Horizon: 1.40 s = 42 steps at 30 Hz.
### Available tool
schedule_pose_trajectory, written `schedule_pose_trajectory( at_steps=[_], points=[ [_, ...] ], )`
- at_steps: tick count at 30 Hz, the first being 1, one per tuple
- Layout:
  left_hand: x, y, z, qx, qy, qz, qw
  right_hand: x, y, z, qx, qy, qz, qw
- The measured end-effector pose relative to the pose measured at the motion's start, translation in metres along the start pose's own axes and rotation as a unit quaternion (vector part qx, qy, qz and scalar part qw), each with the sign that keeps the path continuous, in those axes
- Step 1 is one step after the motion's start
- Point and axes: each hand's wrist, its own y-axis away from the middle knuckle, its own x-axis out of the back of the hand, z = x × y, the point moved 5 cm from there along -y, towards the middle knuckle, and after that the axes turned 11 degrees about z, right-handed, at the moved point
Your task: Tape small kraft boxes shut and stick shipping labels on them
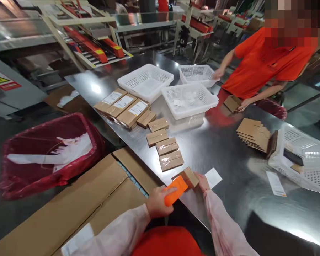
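My left hand (160, 202) is closed around an orange tape dispenser (176, 190), held against the near side of a small cardboard box (190, 176). My right hand (202, 182) grips the box's right side at the table edge. Part of the box is hidden behind the orange dispenser. A white paper slip (213, 177) lies just right of my right hand. Beyond the box, several small taped boxes (171, 160) run in a line toward larger boxes with white labels (134, 112).
White plastic baskets (188, 113) stand on the metal table (218, 149). Folded cardboard (253, 135) and another basket (304, 156) are at right. A co-worker in orange (272, 67) handles a box (232, 103). A red-lined bin (53, 177) and large carton (96, 199) flank the left edge.
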Motion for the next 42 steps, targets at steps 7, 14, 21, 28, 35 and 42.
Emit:
schedule_pose_trajectory(
  at_steps=[7,14,21,28,35,42],
  points=[
    [-0.002,-0.061,0.050,0.029,-0.046,-0.060,0.997,0.004,-0.015,-0.032,0.275,0.350,-0.182,0.877],
    [0.017,-0.012,0.021,0.045,-0.062,-0.091,0.993,-0.058,0.003,-0.043,0.407,0.367,-0.244,0.800],
    [0.004,0.084,-0.076,0.151,-0.086,-0.121,0.977,-0.078,0.015,-0.049,0.435,0.305,-0.265,0.805],
    [-0.035,0.061,-0.103,0.060,-0.024,-0.049,0.997,-0.103,0.035,-0.047,0.443,0.208,-0.280,0.826],
    [0.023,0.036,-0.036,-0.058,0.045,-0.007,0.997,-0.056,0.030,-0.010,0.362,0.237,-0.181,0.883],
    [0.007,-0.035,0.032,0.006,-0.061,-0.093,0.994,-0.011,0.011,0.002,0.300,0.358,-0.137,0.874]
  ],
)
